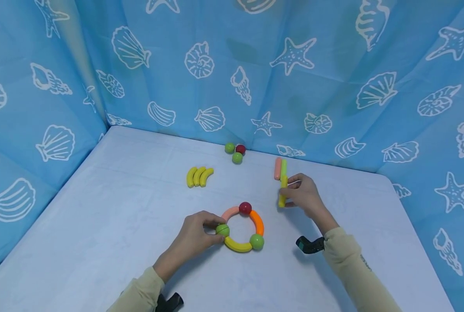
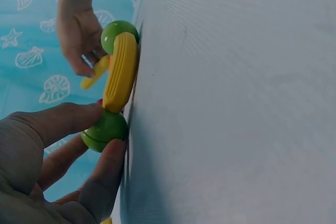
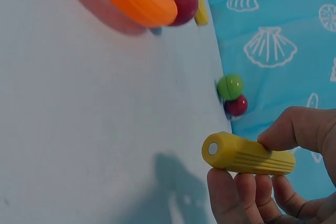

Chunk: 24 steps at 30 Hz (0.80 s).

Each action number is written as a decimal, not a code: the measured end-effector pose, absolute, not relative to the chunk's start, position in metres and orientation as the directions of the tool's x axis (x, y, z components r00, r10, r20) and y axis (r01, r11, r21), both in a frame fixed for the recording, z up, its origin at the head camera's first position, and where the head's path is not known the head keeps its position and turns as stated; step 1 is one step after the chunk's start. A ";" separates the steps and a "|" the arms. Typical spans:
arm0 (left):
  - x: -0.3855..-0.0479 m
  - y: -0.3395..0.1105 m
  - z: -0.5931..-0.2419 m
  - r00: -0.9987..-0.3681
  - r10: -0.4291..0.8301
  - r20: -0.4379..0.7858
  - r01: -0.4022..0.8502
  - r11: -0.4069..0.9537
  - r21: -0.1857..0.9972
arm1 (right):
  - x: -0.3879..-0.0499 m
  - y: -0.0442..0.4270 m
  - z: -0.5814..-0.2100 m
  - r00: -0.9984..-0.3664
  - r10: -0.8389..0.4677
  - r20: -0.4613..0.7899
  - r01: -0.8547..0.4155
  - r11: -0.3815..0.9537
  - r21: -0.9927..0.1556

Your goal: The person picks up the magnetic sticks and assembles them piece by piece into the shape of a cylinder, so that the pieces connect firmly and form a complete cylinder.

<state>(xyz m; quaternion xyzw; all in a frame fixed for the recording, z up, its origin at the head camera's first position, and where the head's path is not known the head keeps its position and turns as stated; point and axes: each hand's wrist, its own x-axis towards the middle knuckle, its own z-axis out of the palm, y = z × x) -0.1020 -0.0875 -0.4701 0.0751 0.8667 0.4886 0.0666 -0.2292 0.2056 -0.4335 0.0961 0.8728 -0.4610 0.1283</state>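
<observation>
On the table lies a ring of curved pieces joined by balls: a yellow curved piece (image 1: 237,246), an orange one (image 1: 258,222), a pink one (image 1: 230,212), a dark red ball (image 1: 245,208) and a green ball (image 1: 257,242). My left hand (image 1: 193,237) pinches the other green ball (image 2: 106,129) at the ring's left side between thumb and fingers. In my right hand (image 1: 305,193) is a straight yellow stick (image 3: 247,155), gripped between thumb and fingers. A round silvery spot shows on its end in the right wrist view.
Beyond the right hand lie a pink stick (image 1: 277,168) and a light green stick (image 1: 283,167). Several yellow curved pieces (image 1: 199,177) sit side by side further back. Green balls (image 1: 237,157) and red balls (image 1: 240,148) cluster at the table's back edge, before a blue curtain (image 1: 255,86).
</observation>
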 end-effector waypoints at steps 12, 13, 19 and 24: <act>-0.102 -0.088 -0.471 -0.980 0.198 -0.030 0.072 0.489 0.869 | -0.215 0.190 -0.433 -0.965 0.014 -0.262 0.227 0.549 -0.805; -0.102 -0.088 -0.471 -0.980 0.198 -0.029 0.072 0.488 0.870 | -0.213 0.188 -0.433 -0.967 0.009 -0.254 0.218 0.546 -0.809; -0.103 -0.087 -0.472 -0.980 0.195 -0.030 0.070 0.486 0.871 | -0.208 0.181 -0.432 -0.979 -0.011 -0.205 0.168 0.529 -0.832; -0.103 -0.087 -0.472 -0.980 0.196 -0.024 0.076 0.485 0.871 | -0.205 0.177 -0.435 -0.982 -0.025 -0.186 0.145 0.526 -0.838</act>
